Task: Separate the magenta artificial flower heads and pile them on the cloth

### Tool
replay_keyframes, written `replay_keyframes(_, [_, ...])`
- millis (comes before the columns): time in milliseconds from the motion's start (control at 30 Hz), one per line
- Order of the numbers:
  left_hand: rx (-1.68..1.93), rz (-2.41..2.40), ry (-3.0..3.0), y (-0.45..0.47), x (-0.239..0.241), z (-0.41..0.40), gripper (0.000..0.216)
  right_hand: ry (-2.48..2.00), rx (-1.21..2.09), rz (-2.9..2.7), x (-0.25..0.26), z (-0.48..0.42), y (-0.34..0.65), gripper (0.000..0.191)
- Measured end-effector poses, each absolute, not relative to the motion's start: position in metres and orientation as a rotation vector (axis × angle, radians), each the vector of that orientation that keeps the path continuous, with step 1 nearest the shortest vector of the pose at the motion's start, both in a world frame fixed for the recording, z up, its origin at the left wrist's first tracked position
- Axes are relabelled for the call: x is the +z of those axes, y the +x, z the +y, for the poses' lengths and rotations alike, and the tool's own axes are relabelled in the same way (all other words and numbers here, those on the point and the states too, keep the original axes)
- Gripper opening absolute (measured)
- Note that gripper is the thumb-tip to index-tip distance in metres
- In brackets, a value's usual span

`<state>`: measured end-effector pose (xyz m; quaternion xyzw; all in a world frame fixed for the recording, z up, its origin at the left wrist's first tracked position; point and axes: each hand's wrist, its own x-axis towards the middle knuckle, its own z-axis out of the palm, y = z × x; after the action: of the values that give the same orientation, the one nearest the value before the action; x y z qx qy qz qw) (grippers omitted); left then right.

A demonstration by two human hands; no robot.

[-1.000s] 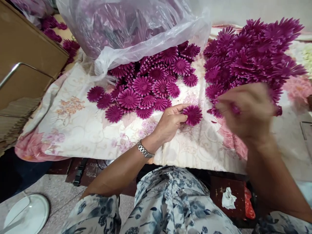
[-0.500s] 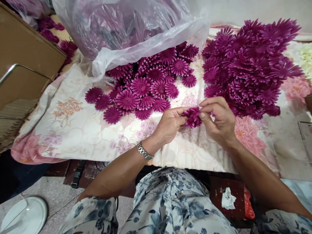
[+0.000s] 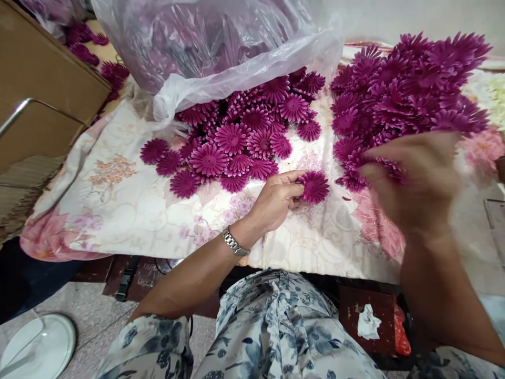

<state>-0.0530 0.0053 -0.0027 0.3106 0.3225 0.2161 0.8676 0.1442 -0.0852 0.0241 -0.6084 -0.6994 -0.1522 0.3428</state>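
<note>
Between the thumb and fingers of my left hand (image 3: 276, 197) is a magenta artificial flower head (image 3: 314, 187), its round face turned up. My right hand (image 3: 416, 179) is smeared by motion at the front edge of the right-hand heap of magenta flower heads (image 3: 410, 89). Petals show between its blurred thumb and fingers, but I cannot tell whether they are gripped or belong to the heap behind. Left of that heap, a loose spread of flower heads (image 3: 232, 139) lies beyond my left hand.
A clear plastic bag (image 3: 221, 47) bulges over the back of the loose flowers. A cardboard box (image 3: 43, 73) stands at the left. The flowered cloth (image 3: 130, 210) covers the table, with a small magenta scrap (image 3: 346, 198) on it. A white round lid-like object (image 3: 39, 347) is at lower left.
My right hand has left the flower head in my left hand and moved right to the heap. The flower in my left hand now shows its open face.
</note>
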Motion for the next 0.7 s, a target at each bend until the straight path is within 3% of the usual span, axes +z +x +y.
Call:
replay_keyframes(100, [0.453,0.607,0.691,-0.053,-0.007,0.005,0.028,-1.453,-0.375,-2.061,-0.003,-0.067,0.098,0.004])
replay_keyframes(333, [0.451,0.652,0.700,-0.052,-0.009,0.002,0.029,-1.578,-0.450,-2.077,-0.019,-0.064,0.090,0.017])
replay_keyframes(700, [0.453,0.627,0.711,-0.053,-0.009,0.003,0.028,-1.472,-0.300,-1.959,-0.014,-0.070,0.094,0.007])
